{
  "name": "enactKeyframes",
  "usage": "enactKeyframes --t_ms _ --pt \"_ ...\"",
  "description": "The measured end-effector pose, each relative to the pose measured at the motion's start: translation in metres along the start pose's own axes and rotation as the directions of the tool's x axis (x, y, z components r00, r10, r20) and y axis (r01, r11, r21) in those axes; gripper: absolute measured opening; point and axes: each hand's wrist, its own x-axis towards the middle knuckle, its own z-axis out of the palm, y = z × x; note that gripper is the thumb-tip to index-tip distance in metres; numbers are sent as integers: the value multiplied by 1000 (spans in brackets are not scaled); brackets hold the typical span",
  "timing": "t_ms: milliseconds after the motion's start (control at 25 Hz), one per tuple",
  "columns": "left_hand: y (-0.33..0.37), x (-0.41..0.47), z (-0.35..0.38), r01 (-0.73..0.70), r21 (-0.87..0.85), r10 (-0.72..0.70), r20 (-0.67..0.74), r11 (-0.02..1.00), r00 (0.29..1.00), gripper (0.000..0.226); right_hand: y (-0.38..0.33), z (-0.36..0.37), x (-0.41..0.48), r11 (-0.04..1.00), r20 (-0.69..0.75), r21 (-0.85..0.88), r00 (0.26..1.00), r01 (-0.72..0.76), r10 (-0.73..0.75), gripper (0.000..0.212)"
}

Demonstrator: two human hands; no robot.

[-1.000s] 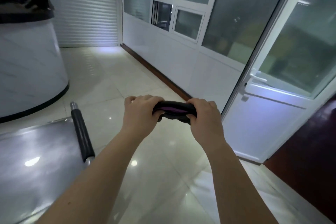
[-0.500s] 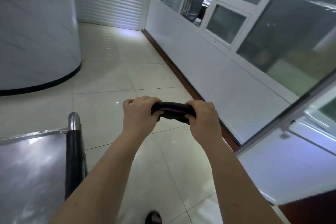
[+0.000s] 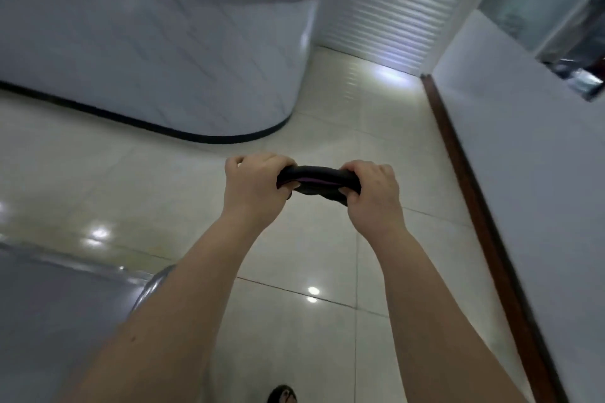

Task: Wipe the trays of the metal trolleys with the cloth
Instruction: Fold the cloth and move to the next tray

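Glossy tiled floor [image 3: 327, 108], curved white counter [image 3: 163, 59] behind. Dark cloth [image 3: 316, 178] bunched, mid-air over floor, left grip [image 3: 258, 190] and right grip [image 3: 373, 196] both clenched round its ends. Trolley tray [image 3: 59, 321] beside left forearm, apart from cloth; wiping here judged not yet begun.

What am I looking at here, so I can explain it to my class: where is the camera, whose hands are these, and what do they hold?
No machine here: a person wears a camera on the head, looking forward and down, so you see their own arms. The left hand and the right hand each grip one end of a dark cloth with a purple streak, bunched between them above the tiled floor. At lower left is a shiny metal trolley tray; the cloth is not touching it. A curved white counter stands behind.
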Motion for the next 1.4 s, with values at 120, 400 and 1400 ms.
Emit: enactKeyframes --t_ms 120,400,1400 --pt "-13 49 9 74 88 -68 -70 993 995 11 7 24 76 993 29 41 993 114 -115 27" --pt "-91 177 19 245 191 -190 -264 951 946 16 -22 106 241 959 98 131 959 251 -265 29" --pt "-400 320 -96 984 68 -625 -764 167 159 12 -407 437 546 184 179 645 87 742 -980 34"
